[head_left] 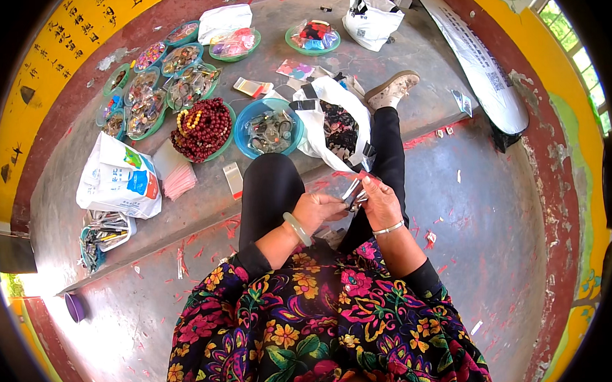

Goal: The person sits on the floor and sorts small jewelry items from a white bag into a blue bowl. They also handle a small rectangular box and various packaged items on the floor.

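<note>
Small silvery metal item [352, 193] sits btwn both hands, just on the near side of the open white bag [311, 131]; exact type unclear, mostly hidden by fingers. L hand [313, 212]: thumb + fingers pinched together, grip clamped on the item. R hand [382, 202]: grip also clamped on it, w/ a bit of red material [367, 176] at the fingertips; can't tell if that touches the bag. Bag holds dark, pink-flecked bits.

Right beside the bag, on its L: blue basin [239, 131] of clear pkts; further L, maroon beads [203, 134] w/ some yellow ones. Near side + L of bag: pale card [233, 180], print too small to read. Well L of bag: white carrier [117, 174], printed in red, blue + green. Beyond bag, slightly R: 2nd white bag [375, 17] w/ dark lettering + square code. Well R of bag: long white pkg [477, 64], also dark print + square code. Far L, beyond bag: yellow wall [52, 58] w/ columns of black handwritten characters. Under bag: grey concrete ledge [431, 60].
</note>
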